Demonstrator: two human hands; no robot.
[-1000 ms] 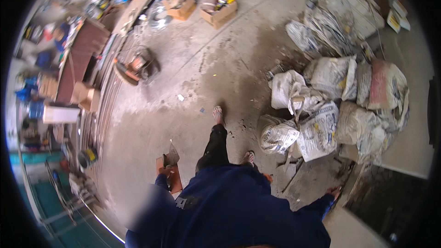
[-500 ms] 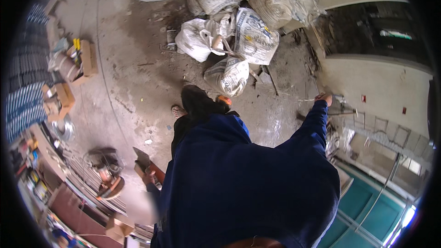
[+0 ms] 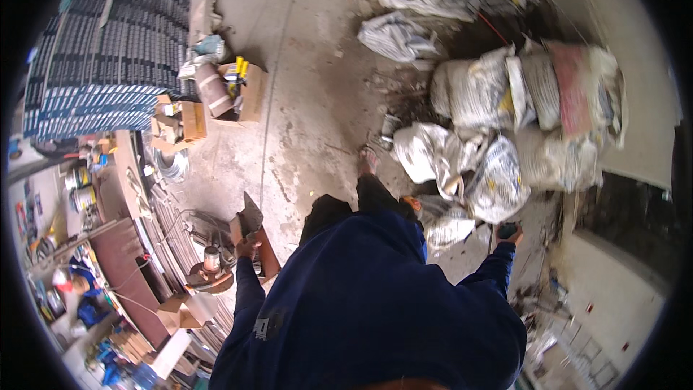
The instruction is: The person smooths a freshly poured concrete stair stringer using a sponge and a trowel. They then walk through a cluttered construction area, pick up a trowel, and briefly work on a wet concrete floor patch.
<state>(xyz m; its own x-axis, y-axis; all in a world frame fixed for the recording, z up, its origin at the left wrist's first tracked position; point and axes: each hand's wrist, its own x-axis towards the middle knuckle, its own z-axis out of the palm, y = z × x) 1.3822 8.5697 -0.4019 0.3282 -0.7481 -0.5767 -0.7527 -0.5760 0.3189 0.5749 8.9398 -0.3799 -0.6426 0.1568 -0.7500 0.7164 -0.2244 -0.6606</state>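
Note:
I stand on a concrete floor in a dark blue hooded top [image 3: 361, 303], one bare foot [image 3: 368, 161] forward. My left hand [image 3: 247, 247] is out to the left, closed on a grey-bladed trowel [image 3: 250, 217] held against a reddish-brown flat board [image 3: 266, 256]. My right hand [image 3: 507, 232] is stretched to the right, fingers wrapped around a small dark object that is too small to identify. It is just beside the lowest of the filled white sacks [image 3: 498, 180].
A heap of white sacks [image 3: 548, 94] fills the right side by a wall. Stacked blue-and-white boxes [image 3: 101, 43] stand upper left, with cardboard boxes [image 3: 242, 90], a wire coil [image 3: 172, 165], long metal rods [image 3: 162, 224] and paint cans [image 3: 78, 188] along the left.
My head has turned, so the sack heap has swung from the top to the right and the stacked boxes to the upper left. Both hands keep hold of their things.

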